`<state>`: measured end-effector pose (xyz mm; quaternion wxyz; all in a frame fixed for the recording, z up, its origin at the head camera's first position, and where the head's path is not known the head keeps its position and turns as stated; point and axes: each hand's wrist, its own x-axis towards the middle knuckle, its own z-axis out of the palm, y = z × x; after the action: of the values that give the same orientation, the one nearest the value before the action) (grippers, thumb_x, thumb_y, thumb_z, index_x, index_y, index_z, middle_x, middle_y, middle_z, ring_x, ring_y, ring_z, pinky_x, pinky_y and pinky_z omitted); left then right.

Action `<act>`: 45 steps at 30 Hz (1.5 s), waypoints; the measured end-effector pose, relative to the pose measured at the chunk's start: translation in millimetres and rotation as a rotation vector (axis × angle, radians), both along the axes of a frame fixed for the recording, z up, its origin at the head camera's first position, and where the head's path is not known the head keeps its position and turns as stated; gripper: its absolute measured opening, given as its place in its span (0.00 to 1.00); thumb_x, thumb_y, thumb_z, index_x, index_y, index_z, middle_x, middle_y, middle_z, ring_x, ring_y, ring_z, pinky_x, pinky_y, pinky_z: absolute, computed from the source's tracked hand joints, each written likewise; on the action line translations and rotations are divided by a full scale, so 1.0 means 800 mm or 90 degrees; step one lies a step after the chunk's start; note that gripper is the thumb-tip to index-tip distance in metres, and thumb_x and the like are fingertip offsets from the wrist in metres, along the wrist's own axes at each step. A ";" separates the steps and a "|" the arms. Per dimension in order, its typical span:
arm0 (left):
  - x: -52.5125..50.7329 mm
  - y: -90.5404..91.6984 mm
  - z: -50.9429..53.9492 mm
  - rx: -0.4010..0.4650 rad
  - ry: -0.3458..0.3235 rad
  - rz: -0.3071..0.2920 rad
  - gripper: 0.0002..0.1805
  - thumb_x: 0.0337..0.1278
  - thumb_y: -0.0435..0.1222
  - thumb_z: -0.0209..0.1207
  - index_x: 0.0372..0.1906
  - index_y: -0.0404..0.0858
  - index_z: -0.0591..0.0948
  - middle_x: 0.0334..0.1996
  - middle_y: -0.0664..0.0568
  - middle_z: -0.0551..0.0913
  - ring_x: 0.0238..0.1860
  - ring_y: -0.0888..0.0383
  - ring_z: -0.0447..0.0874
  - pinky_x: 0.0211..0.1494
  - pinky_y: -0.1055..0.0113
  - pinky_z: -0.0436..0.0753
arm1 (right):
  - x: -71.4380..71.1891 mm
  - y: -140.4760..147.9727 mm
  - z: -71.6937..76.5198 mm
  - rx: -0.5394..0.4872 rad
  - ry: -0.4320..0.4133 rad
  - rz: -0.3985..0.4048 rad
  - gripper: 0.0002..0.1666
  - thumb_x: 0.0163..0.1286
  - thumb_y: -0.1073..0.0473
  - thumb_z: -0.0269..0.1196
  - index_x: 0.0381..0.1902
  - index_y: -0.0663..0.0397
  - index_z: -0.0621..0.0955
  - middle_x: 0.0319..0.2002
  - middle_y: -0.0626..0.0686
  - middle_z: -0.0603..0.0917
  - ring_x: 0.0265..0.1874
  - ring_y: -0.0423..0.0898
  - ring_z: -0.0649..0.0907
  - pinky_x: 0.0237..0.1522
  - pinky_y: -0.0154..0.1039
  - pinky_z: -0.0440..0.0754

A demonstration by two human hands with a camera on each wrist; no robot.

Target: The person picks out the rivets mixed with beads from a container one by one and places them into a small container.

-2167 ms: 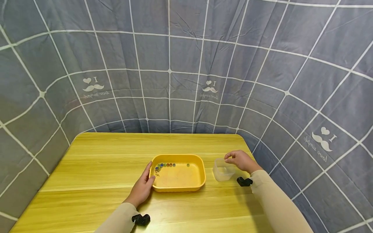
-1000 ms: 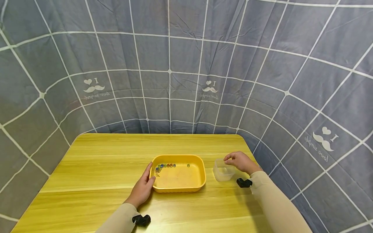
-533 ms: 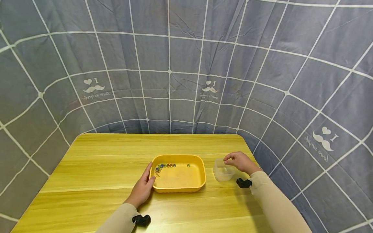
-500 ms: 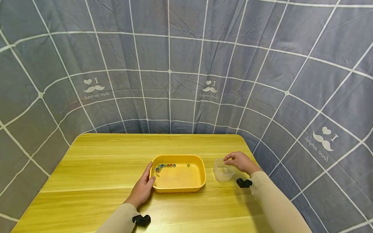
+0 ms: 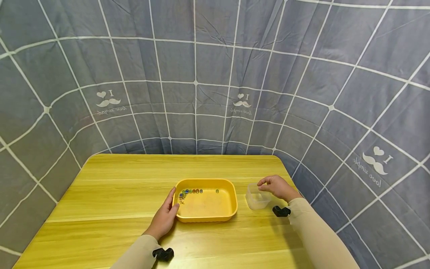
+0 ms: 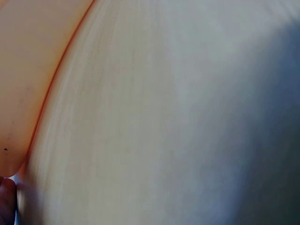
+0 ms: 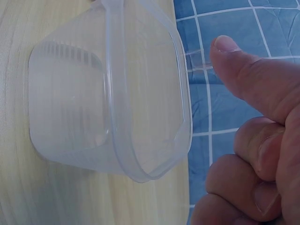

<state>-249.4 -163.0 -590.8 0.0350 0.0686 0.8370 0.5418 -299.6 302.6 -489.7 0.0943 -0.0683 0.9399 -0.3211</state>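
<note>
Nothing has really moved since the earlier frames; both hands are where they were. Head view: my left hand (image 5: 162, 216) grips the yellow tray (image 5: 206, 219) by its left end, thumb over the rim. It lies open side up, long axis running left to right, with coloured marbles (image 5: 193, 191) lined along the far left, gold bits (image 5: 181, 200) nearer and a lone green marble (image 5: 217, 191) further right. Just right stands the clear box (image 5: 258, 204), mouth up, my right hand (image 5: 277, 186) at its far right rim. Underneath, a yellow wood-grain table (image 5: 134, 209); beyond, a grey-blue gridded cloth (image 5: 215, 63). Left wrist: the tray's wall, one fingertip, blurred wood. Right wrist: one digit straight beside the box's rim, others curled; whether they pinch anything, I can't tell.
</note>
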 end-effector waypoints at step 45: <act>-0.002 0.001 -0.003 0.009 0.010 0.000 0.36 0.85 0.42 0.47 0.88 0.52 0.48 0.84 0.41 0.57 0.83 0.40 0.56 0.83 0.38 0.58 | -0.061 -0.265 -0.001 -0.030 0.005 0.196 0.16 0.75 0.54 0.69 0.57 0.48 0.90 0.60 0.49 0.89 0.64 0.52 0.84 0.65 0.52 0.82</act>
<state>-251.1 -162.3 -593.3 0.0278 0.0727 0.8332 0.5474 -348.1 90.9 -490.2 0.1369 -0.2153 0.9108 -0.3245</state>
